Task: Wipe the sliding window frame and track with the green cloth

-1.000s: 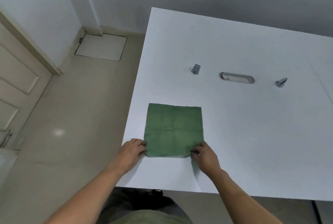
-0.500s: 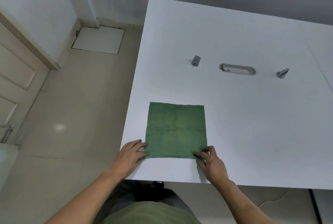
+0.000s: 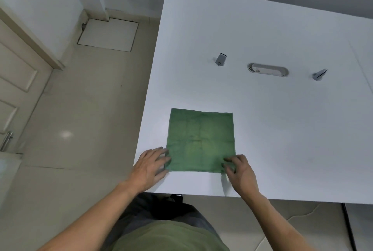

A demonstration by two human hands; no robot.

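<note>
The green cloth (image 3: 200,139) lies spread flat as a square on the white table (image 3: 282,129), near its front left corner. My left hand (image 3: 150,167) rests at the cloth's near left corner with its fingers stretched out over the edge. At the near right corner, my right hand (image 3: 240,172) pinches the cloth between thumb and curled fingers. No window frame or track is in view.
Farther back on the table sit two small metal fittings (image 3: 220,59) (image 3: 319,74) and an oval recessed slot (image 3: 268,70). Tiled floor (image 3: 84,119) lies to the left, with a door (image 3: 16,89) at the far left and a wall behind the table.
My left hand has loosened from gripping the near left corner to lying flat on it. The right hand has shifted slightly onto the near right corner. The cloth stays flat.
</note>
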